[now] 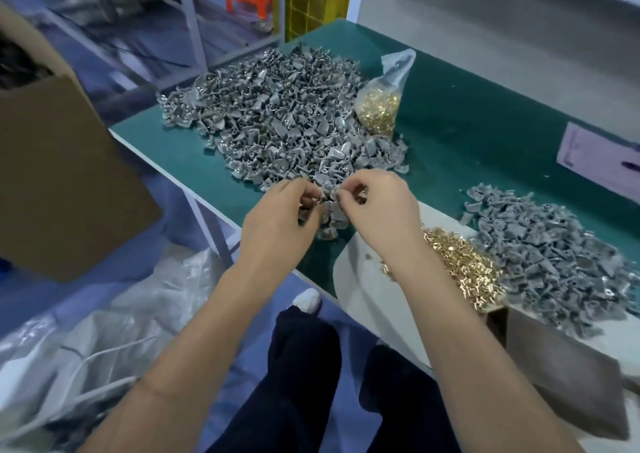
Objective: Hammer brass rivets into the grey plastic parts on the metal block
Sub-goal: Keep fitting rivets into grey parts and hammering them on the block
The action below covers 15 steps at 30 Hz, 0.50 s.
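Observation:
A big heap of grey plastic parts covers the middle of the green table. At its near edge my left hand holds a grey plastic part in curled fingers. My right hand meets it there, its thumb and forefinger pinching something small against that part; what it pinches is too small to tell. Loose brass rivets lie in a pile to the right of my right wrist. No metal block or hammer is in view.
A clear bag of brass rivets leans at the heap's right. A second heap of grey parts lies at the right. White sheet under the rivets, brown cardboard box at left, plastic bags on the floor.

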Each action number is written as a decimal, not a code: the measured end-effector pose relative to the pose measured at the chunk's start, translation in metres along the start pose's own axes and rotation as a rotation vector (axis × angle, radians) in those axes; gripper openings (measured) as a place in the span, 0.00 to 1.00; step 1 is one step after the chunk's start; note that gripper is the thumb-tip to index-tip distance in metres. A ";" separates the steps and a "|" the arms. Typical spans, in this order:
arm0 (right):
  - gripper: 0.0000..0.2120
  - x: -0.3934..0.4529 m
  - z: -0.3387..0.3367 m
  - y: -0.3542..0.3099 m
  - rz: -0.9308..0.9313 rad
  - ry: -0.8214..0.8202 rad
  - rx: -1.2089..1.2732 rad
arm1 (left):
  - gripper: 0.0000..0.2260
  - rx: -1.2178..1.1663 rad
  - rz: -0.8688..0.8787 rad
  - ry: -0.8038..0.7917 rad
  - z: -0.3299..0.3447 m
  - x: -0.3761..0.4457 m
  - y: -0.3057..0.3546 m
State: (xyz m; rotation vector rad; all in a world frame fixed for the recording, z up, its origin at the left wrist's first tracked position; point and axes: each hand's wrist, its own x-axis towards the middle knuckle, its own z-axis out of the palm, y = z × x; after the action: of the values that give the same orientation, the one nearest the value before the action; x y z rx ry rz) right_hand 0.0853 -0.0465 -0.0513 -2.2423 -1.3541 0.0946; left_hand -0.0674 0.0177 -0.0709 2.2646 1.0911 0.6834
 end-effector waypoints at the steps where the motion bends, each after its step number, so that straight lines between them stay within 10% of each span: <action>1: 0.05 0.003 0.002 0.000 0.006 -0.009 -0.004 | 0.07 -0.002 0.000 -0.015 0.001 0.000 -0.002; 15: 0.07 -0.064 -0.048 0.049 0.085 0.110 0.140 | 0.13 0.083 0.182 -0.422 0.029 -0.028 0.031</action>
State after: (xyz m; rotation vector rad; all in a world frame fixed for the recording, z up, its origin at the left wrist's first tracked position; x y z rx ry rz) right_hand 0.1085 -0.1373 -0.0450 -2.1548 -1.1587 0.0915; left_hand -0.0473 -0.0282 -0.0782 2.4493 0.7285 0.2092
